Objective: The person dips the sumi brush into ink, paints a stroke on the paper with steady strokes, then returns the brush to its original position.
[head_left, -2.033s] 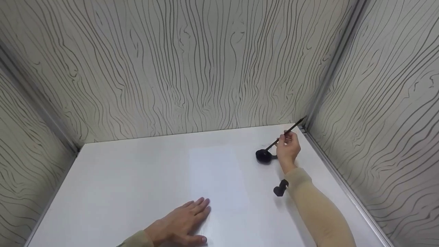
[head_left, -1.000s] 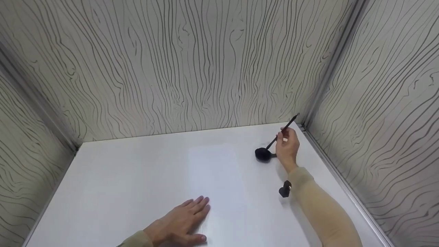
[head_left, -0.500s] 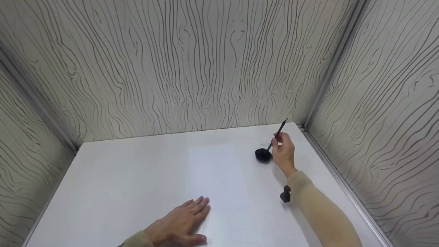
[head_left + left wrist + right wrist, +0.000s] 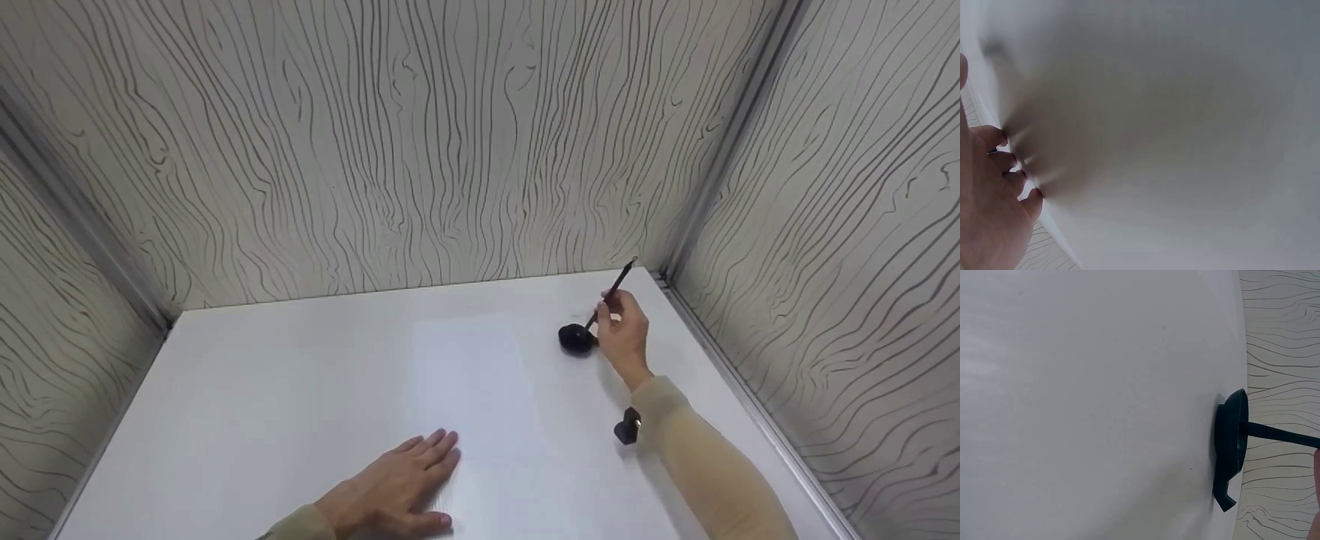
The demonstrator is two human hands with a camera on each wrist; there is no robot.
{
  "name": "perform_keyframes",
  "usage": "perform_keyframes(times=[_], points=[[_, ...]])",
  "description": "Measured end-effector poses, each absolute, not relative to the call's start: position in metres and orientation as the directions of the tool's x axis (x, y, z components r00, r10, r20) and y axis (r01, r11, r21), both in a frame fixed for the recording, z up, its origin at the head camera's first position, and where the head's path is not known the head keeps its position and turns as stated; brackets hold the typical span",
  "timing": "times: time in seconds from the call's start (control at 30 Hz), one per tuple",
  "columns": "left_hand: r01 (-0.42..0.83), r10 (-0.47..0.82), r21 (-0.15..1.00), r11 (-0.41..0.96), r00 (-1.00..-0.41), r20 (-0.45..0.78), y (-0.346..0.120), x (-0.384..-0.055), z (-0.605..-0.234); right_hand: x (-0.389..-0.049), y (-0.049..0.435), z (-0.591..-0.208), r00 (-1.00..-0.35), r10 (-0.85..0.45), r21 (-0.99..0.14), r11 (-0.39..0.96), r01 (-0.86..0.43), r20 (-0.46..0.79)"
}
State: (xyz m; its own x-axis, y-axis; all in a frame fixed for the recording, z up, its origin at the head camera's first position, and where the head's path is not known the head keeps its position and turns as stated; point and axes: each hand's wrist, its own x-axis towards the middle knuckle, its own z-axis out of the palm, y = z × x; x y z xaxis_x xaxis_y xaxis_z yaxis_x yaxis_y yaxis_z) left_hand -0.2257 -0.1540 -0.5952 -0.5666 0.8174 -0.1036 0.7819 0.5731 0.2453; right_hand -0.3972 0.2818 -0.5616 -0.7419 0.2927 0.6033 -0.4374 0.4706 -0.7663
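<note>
My right hand (image 4: 625,334) pinches a slim black calligraphy brush (image 4: 622,276) with a small loop at its top end. The brush leans away to the right, its lower end down in a shallow black ink dish (image 4: 574,340) that has a short side handle. In the right wrist view the dish (image 4: 1229,433) sits upright on the table, the brush shaft (image 4: 1280,433) entering it; the bristles are hidden inside. My left hand (image 4: 401,484) lies flat, palm down, its fingertips at the lower left edge of a white paper sheet (image 4: 472,382).
The white tabletop (image 4: 262,397) meets a wood-grain patterned back wall (image 4: 420,150), with side walls left and right. A black wrist-worn device (image 4: 627,427) hangs by the right sleeve, close over the table.
The brush's top end has swung left, then slightly back right, as my right hand shifted a little left and turned. The dish and my left hand have stayed in place.
</note>
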Motion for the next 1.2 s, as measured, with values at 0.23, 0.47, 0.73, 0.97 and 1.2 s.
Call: perform_keyframes(times=[0.23,0.47,0.73,0.97,1.2], points=[[0.770,0.814,0.271,0.577,-0.570,-0.115,-0.154,-0.225,-0.594,-0.403,0.286,-0.552,-0.722,0.548,-0.901,0.338,-0.270,0.422],[0.769,0.813,0.270,0.579,-0.571,-0.117,-0.154,-0.226,-0.596,-0.408,0.288,-0.557,-0.712,0.636,-0.953,0.238,-0.187,0.299],[0.749,0.800,0.288,0.596,-0.583,-0.142,-0.154,-0.226,-0.593,-0.405,0.289,-0.565,-0.691,0.633,-0.928,0.333,-0.164,0.349],[0.751,0.804,0.294,0.590,-0.579,-0.136,-0.154,-0.226,-0.592,-0.402,0.294,-0.562,-0.664,0.574,-0.863,0.447,-0.236,0.479],[0.760,0.808,0.288,0.583,-0.578,-0.113,-0.153,-0.225,-0.592,-0.400,0.291,-0.556,-0.674,0.458,-0.804,0.460,-0.377,0.579]])
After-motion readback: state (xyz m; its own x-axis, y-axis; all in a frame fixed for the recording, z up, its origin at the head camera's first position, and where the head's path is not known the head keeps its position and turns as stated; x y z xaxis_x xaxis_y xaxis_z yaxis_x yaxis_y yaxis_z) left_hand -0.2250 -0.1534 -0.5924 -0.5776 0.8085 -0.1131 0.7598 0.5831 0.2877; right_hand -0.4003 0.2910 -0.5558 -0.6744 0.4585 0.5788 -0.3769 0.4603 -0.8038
